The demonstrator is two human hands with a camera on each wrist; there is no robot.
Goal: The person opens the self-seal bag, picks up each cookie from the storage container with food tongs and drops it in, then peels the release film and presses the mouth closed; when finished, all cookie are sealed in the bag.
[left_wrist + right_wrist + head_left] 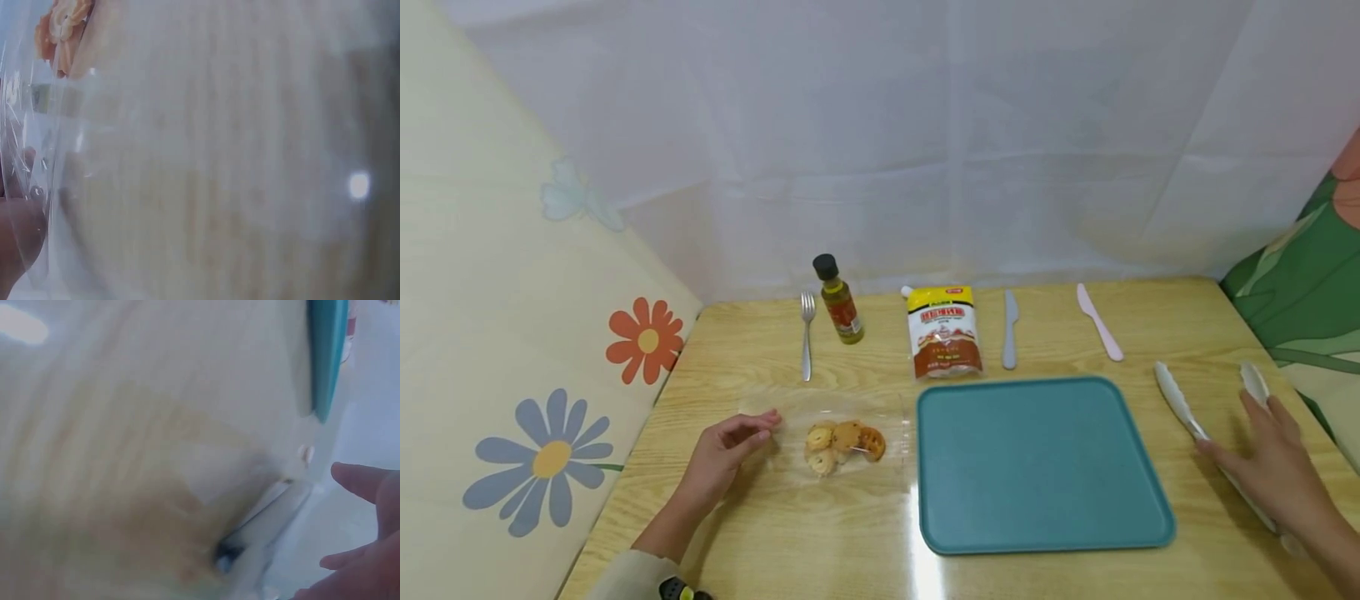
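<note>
On the left of the table lies a clear plastic bag [891, 417] with several cookies [846, 435] inside. My left hand [726, 446] is at the bag's left edge and pinches the plastic between thumb and fingers. In the left wrist view, the film crosses in front of the thumb [22, 231]. Metal tongs [1180, 400] lie spread apart at the right. Over them hovers my right hand [1273, 467], fingers spread and holding nothing. The right wrist view shows its thumb and fingers apart from the tongs [269, 525].
A teal tray [1037, 467] lies between the bag and the tongs. Along the back stand or lie a fork [807, 337], an oil bottle [841, 304], a printed pouch [943, 332], a grey knife [1010, 329] and a pink knife [1100, 323]. A white cloth [925, 150] hangs behind.
</note>
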